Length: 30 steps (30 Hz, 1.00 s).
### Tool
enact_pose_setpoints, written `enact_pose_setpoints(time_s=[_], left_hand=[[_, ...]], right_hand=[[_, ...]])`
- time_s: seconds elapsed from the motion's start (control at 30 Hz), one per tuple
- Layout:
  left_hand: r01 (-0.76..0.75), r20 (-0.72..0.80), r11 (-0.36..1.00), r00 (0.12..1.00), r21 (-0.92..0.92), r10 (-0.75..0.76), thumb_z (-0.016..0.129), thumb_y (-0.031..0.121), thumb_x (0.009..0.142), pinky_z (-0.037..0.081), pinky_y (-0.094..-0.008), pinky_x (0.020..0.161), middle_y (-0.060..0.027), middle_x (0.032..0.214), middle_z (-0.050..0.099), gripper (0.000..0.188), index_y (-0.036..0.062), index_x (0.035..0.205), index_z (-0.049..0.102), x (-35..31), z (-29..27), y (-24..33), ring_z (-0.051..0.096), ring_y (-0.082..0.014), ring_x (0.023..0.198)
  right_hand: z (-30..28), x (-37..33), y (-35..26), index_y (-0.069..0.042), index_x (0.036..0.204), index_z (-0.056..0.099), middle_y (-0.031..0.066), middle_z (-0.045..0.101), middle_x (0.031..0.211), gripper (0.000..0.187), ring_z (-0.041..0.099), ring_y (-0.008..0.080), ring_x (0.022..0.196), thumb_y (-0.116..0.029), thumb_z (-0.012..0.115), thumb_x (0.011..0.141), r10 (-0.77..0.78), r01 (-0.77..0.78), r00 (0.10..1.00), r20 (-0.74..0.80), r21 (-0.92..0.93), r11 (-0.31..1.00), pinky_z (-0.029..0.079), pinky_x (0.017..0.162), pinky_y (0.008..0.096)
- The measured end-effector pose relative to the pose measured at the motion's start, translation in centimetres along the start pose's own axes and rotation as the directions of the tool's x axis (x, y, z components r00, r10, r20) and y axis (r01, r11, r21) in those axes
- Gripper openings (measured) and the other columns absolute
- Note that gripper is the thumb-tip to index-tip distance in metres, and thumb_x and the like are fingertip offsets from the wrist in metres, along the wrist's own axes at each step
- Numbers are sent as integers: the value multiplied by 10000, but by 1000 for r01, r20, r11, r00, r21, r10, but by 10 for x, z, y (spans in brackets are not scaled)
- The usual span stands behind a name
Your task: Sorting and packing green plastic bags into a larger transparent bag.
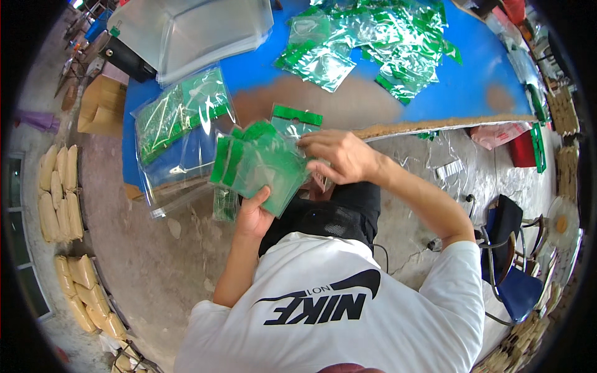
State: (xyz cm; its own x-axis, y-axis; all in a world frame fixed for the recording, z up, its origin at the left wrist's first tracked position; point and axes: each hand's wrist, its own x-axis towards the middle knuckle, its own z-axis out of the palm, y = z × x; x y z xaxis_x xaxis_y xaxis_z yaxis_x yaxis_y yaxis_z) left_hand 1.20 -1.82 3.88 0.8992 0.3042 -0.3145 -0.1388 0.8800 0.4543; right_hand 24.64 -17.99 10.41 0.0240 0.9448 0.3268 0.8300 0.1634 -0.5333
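Observation:
A fanned stack of clear plastic bags with green bands (264,168) is gripped in my left hand (254,211), the thumb lying over its lower edge. My right hand (336,154) is at the stack's right side, its fingers bent and closed on the edge of a bag; the fingertips are partly hidden. Just beyond those fingers, one bag with a green strip (296,119) shows near the table edge. To the left, a larger clear bag (186,121) holding more green-banded bags lies on the blue table (249,78) and hangs over its edge.
A loose pile of green-banded bags (379,43) covers the far right of the table. Clear plastic sheets (205,34) and a black cylinder (127,59) are at the far left. A cardboard box (101,105) stands left of the table; a blue chair (519,292) stands right.

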Motion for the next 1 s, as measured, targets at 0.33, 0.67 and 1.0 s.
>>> enact_pose_setpoints(time_s=[0.33,0.67,1.0], left_hand=[[-17,-84,989,996,145,30,727,57,853,375,-478,1155,-101,1405,551,677,50,1464,434,-16,2,-15,508,-299,1321],[7,-45,1000,999,1,-7,696,30,895,413,-452,1144,-93,1380,560,582,54,1428,465,2,0,-14,539,-267,1292],[27,20,996,999,-82,-26,740,59,855,386,-461,1159,-89,1394,572,650,58,1443,463,-16,-12,-11,528,-288,1315]], right_hand=[[-19,-1,55,-31,1293,608,221,563,1260,545,505,400,1225,-474,555,981,269,-356,932,-244,-473,806,313,1149,558],[-11,33,16,33,1168,632,209,671,1159,342,621,413,1088,-249,583,981,227,-215,920,-320,72,974,465,991,472],[-8,24,36,34,1172,618,239,521,1324,793,444,427,1294,-706,534,899,276,-348,937,-214,-526,776,327,1108,546]])
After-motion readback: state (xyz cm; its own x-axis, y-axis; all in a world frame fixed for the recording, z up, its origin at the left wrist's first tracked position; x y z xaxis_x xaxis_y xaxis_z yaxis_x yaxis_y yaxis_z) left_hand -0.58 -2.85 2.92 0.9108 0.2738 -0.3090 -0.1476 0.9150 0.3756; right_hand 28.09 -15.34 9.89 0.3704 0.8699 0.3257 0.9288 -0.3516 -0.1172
